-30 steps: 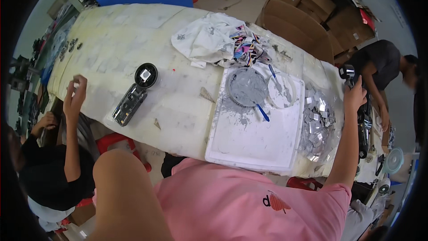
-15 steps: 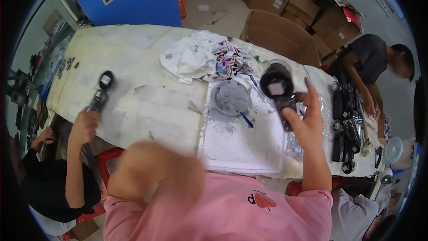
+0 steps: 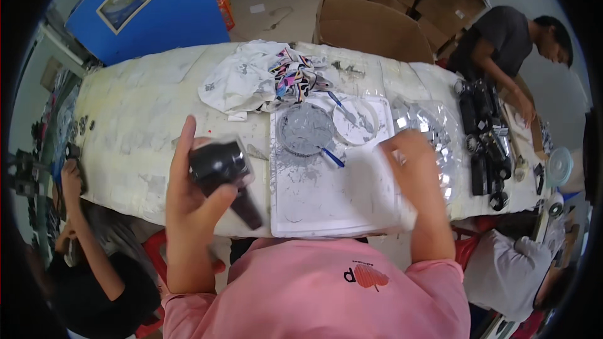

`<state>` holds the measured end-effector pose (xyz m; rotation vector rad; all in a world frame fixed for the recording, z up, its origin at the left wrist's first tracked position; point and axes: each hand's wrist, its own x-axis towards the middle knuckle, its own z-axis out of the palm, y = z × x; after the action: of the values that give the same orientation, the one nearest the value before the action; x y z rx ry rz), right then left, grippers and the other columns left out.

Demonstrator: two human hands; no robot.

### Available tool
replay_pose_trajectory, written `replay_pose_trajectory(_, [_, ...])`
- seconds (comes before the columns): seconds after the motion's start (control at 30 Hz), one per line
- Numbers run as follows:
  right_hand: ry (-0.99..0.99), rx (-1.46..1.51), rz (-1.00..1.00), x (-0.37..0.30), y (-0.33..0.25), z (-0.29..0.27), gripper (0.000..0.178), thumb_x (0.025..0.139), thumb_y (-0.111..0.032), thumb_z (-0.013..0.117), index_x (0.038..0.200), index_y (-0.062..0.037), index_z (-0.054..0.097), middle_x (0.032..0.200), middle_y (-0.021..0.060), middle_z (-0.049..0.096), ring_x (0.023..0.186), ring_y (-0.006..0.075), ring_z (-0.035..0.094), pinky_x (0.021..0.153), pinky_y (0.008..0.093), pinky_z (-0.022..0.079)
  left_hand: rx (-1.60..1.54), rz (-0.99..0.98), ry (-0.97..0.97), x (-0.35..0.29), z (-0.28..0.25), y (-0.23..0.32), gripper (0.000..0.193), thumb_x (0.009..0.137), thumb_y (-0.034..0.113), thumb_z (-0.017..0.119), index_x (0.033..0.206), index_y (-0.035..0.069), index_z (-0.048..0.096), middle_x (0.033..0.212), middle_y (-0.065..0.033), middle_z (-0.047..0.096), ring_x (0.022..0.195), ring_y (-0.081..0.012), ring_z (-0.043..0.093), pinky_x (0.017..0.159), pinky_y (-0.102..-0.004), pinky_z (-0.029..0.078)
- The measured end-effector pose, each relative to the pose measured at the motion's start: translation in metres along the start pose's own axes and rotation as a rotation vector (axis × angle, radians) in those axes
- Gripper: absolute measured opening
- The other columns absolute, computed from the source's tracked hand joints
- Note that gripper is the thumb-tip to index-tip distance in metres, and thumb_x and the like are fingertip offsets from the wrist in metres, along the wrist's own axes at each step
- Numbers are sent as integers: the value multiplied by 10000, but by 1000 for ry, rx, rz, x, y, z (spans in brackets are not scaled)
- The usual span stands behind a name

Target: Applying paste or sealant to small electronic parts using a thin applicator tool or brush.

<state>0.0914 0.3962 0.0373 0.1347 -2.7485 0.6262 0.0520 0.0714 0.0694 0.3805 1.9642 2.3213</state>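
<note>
Device [image 3: 217, 166] in the grip of the left hand [image 3: 190, 199]: that was what I saw first from my end, black, its fat head toward the far side and its handle slanting near and right, raised above the table [image 3: 125, 150] just left of the tray [image 3: 314, 204]. The thumb lay across its near side. The right hand [image 3: 414, 160] was blurred, its fingers bent, over the tray's right edge and close to the bag [image 3: 451, 150] of silver pieces [image 3: 414, 116]; I could not tell whether it held anything. On the far part of the tray I saw a tub [image 3: 280, 135] of grey paste [image 3: 306, 127] with a blue-handled tool [image 3: 333, 158] at its near right rim. Right of it sat a white dish [image 3: 375, 127], smeared grey, with a spatula [image 3: 345, 110] across it. A white rag [image 3: 242, 78] and a patterned cloth [image 3: 298, 78] were heaped beyond the tray's far left corner. To the right I had more black devices [image 3: 482, 144] grouped on the table, with a co-worker [image 3: 493, 44] bent over beyond them. Another co-worker [image 3: 107, 282] was at the near left.
</note>
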Motion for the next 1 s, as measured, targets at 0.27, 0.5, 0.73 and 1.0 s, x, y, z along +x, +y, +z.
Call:
replay_pose_trajectory(0.27, [-162, -224, 367, 3, 87, 28, 167, 844, -144, 622, 899, 5, 671, 956, 203, 615, 879, 400, 602, 773, 466, 484, 1301, 147, -325, -4, -34, -38, 734, 692, 135, 802, 1362, 79, 509, 1303, -158, 528, 975, -349, 589, 823, -413, 471])
replay_pose_trajectory(0.5, [-143, -219, 412, 2, 83, 14, 168, 761, -75, 684, 848, 38, 595, 899, 226, 614, 848, 431, 591, 731, 460, 473, 1085, 224, -191, -19, -49, -69, 555, 711, 206, 821, 1213, 121, 601, 1352, -199, 483, 1134, -385, 528, 926, -444, 444])
replay_pose_trajectory(0.73, [-195, -234, 423, 17, 56, 5, 136, 792, -46, 664, 863, 28, 574, 879, 220, 631, 833, 408, 614, 717, 458, 474, 924, 470, -334, -27, -26, -8, 446, 761, 138, 716, 1193, 89, 615, 1214, -153, 569, 1004, -361, 562, 892, -431, 456])
replay_pose_trajectory(1.0, [-209, -112, 280, 30, 4, 4, 139, 794, -24, 685, 878, 15, 582, 811, 180, 614, 701, 338, 605, 640, 403, 474, 564, 716, -668, -42, 37, 71, 460, 912, 284, 507, 1287, 26, 580, 983, -139, 597, 635, -201, 543, 604, -308, 433])
